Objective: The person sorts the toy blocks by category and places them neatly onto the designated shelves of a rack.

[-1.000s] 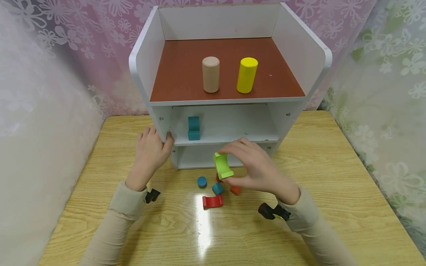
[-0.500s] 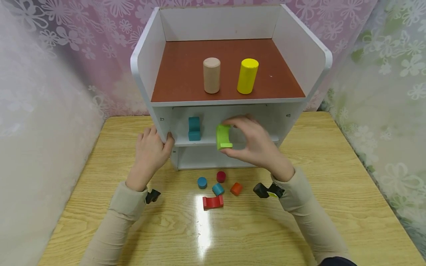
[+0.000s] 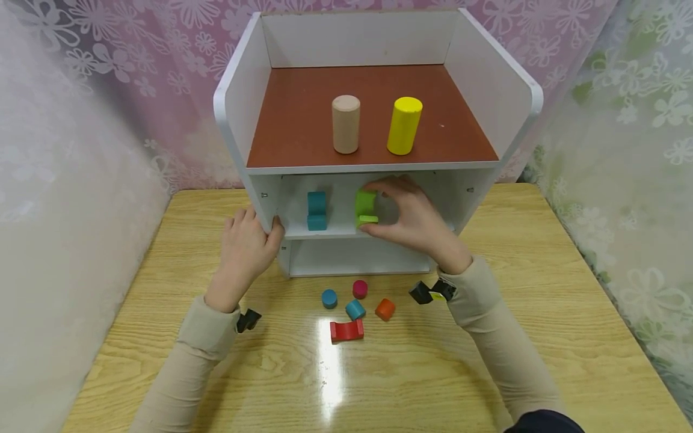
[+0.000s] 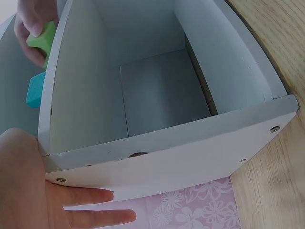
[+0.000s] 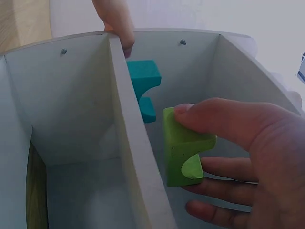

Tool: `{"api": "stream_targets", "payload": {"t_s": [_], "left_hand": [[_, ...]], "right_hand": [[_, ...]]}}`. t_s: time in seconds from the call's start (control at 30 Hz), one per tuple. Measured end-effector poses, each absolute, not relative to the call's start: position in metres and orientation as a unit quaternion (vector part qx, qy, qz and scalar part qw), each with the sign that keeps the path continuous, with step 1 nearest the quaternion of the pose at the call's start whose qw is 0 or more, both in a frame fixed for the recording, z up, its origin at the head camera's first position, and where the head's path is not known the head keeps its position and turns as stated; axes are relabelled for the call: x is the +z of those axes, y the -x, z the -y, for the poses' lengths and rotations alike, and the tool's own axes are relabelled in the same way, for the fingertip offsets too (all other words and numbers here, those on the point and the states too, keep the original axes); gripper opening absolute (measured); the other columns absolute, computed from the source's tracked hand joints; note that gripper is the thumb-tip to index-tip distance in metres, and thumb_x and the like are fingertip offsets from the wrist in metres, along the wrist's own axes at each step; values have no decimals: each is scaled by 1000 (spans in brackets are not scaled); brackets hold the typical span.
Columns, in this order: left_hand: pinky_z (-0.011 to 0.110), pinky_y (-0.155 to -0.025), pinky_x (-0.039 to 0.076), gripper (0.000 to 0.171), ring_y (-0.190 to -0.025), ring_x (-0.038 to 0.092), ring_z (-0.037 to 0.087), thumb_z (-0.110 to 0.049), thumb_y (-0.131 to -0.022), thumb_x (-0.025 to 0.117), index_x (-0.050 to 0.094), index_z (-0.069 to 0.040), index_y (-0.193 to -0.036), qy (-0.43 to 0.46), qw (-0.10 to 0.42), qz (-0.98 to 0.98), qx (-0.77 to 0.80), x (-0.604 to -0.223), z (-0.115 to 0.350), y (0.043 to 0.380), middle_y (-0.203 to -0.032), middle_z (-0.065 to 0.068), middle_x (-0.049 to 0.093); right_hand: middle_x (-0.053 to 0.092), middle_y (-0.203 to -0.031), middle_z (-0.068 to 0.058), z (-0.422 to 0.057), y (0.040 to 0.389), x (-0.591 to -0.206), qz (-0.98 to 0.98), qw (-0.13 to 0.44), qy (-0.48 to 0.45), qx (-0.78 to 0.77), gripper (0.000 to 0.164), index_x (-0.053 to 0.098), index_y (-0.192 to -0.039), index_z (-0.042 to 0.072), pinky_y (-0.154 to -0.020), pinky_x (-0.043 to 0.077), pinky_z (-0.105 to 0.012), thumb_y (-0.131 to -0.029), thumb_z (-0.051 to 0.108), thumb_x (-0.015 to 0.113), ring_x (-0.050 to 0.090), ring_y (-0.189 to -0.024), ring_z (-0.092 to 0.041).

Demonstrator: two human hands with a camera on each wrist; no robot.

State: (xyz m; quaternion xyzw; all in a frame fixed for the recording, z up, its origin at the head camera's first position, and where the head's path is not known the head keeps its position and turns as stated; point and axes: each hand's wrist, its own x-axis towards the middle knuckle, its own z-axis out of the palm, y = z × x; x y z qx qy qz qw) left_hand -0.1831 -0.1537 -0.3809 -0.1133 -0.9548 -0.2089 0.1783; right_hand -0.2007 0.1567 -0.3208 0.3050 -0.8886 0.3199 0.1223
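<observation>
My right hand [image 3: 414, 218] pinches a lime-green arch block [image 3: 365, 207] between thumb and fingers at the middle shelf of the white shelf unit [image 3: 335, 224]. In the right wrist view the green arch block [image 5: 178, 148] has its curved notch facing the palm. Whether its base touches the shelf, I cannot tell. To its left a teal arch block [image 3: 317, 211] stands on the same shelf. My left hand [image 3: 246, 255] grips the unit's left side panel, thumb at the inner edge; in the left wrist view its fingers [image 4: 90, 195] lie along the outer face.
A plain wooden cylinder [image 3: 346, 125] and a yellow cylinder [image 3: 404, 126] stand on the brown top. On the table [image 3: 292, 373] before the unit lie a red arch block [image 3: 346, 331], a blue cylinder [image 3: 329, 299], a teal one [image 3: 355, 310], an orange one [image 3: 385, 309] and a crimson one [image 3: 360, 289].
My right hand has carried the green arch block from above the loose blocks on the table forward to the middle shelf, right of the teal arch block. The left hand has stayed on the side panel.
</observation>
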Motion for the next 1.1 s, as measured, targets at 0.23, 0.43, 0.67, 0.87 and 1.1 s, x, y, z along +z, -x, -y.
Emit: {"api": "stream_targets", "payload": {"t_s": [0.23, 0.43, 0.67, 0.87, 1.1], "left_hand": [[51, -77, 40, 53, -93, 55, 39, -35, -100, 38, 55, -2, -137, 113, 183, 954, -207, -383, 153, 183, -115, 19, 63], [51, -78, 40, 53, -92, 54, 39, -35, -99, 38, 54, -3, -138, 113, 183, 953, -214, -382, 154, 183, -117, 18, 62], [51, -79, 39, 53, -93, 54, 39, -34, -99, 38, 53, -3, -139, 114, 182, 952, -217, -382, 154, 183, -119, 18, 62], [50, -79, 39, 52, -93, 53, 38, -35, -99, 39, 53, -4, -139, 110, 181, 952, -220, -382, 154, 183, -119, 17, 62], [53, -82, 40, 52, -97, 54, 40, -35, -99, 39, 54, -3, -137, 108, 177, 953, -220, -382, 154, 183, -118, 18, 62]], "right_hand": [[61, -124, -7, -157, 205, -325, 898, 105, -299, 306, 59, 64, -126, 11, -94, 44, -45, -75, 31, 87, 50, -112, -25], [63, -126, -8, -158, 208, -327, 900, 98, -299, 302, 59, 65, -127, 10, -98, 41, -47, -76, 31, 86, 49, -116, -26], [61, -131, -9, -157, 209, -330, 901, 91, -302, 298, 60, 64, -129, 11, -101, 38, -48, -77, 30, 85, 48, -119, -28], [59, -133, -9, -157, 209, -329, 902, 90, -307, 288, 60, 63, -131, 11, -103, 38, -49, -78, 30, 85, 48, -121, -29], [56, -137, -10, -157, 207, -326, 897, 97, -323, 286, 63, 61, -134, 8, -104, 37, -50, -79, 32, 84, 45, -127, -30]]}}
